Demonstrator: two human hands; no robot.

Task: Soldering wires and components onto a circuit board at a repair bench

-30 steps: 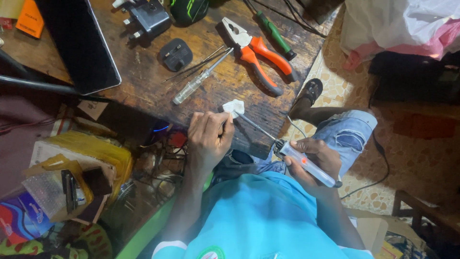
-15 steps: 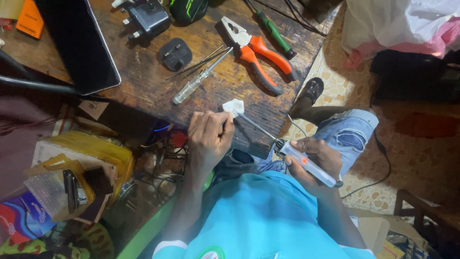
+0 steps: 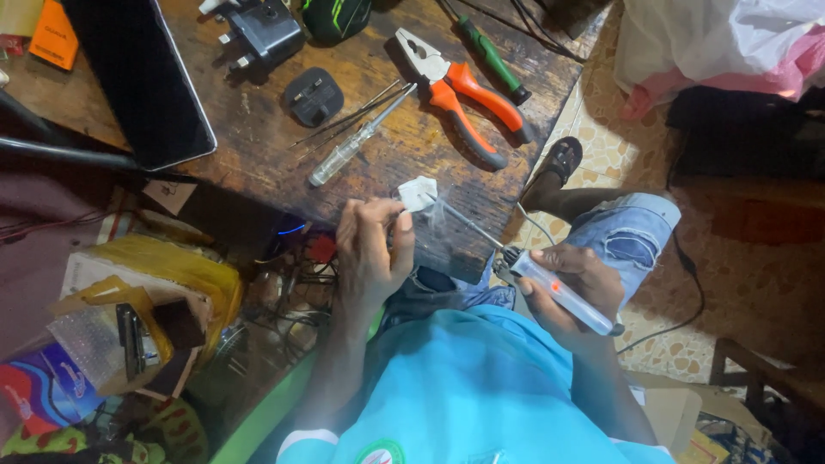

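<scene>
Small white plastic part (image 3: pixel 418 192) up at the near edge of the wooden table (image 3: pixel 258 146), pinched in the left hand (image 3: pixel 369 253), fingertips (image 3: pixel 400 225) closed tight on its lower corner. Off to the right and lower down, right hand (image 3: pixel 571 288) wrapped in a full closed grip around the pale handle of a soldering iron (image 3: pixel 554 292), small orange light glowing on the barrel. Long axis of the iron slanting up and to the left, thin metal shaft running from the right hand straight toward the white part, tip meeting it or sitting just beside it; exact contact too fine to tell. Faint wisp of smoke hanging around that meeting point. Left hand plainly the nearer one to the part, holding it; right hand well back along the shaft. Both grips shut, nothing loose between the fingers. Farther up the table, well apart from the work: orange-handled pliers (image 3: pixel 455 94), a green-handled screwdriver (image 3: pixel 485 51), a clear-handled tester screwdriver (image 3: pixel 357 142), a black plug (image 3: pixel 314 96) and a dark tablet (image 3: pixel 142 82). Below the table edge, blue shirt and torn jeans at the knee.
</scene>
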